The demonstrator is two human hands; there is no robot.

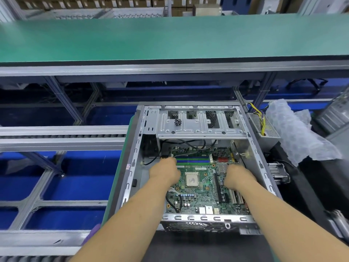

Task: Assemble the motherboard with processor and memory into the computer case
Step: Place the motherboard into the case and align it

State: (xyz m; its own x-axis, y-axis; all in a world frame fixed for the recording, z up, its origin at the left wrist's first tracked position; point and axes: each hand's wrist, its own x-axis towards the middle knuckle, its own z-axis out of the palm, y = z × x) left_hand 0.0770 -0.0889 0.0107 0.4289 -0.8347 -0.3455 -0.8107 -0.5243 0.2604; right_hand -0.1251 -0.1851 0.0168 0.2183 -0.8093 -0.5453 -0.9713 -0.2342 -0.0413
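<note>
Crowding the case (190, 129), black cables (173, 201) cross one motherboard (200, 197); two hands' grasp there: cannot tell.

I see the computer case (196, 129) lying open on the dark bench (204, 246), with bubble wrap (294, 133) on its right.

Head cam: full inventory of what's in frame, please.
computer case: 1, grey metal, open, centre
motherboard: 1, green, inside the case
processor: 1, silver, mid-board
memory sticks: several, blue and green, far end of board
drive cage: 1, grey, far end of case
power supply: 1, grey, yellow wires, right of case
bubble wrap: 1, clear, far right
green bench: 1, beyond the case
left hand: on the board's left, fingers hidden
right hand: on the board's right, fingers hidden
</note>
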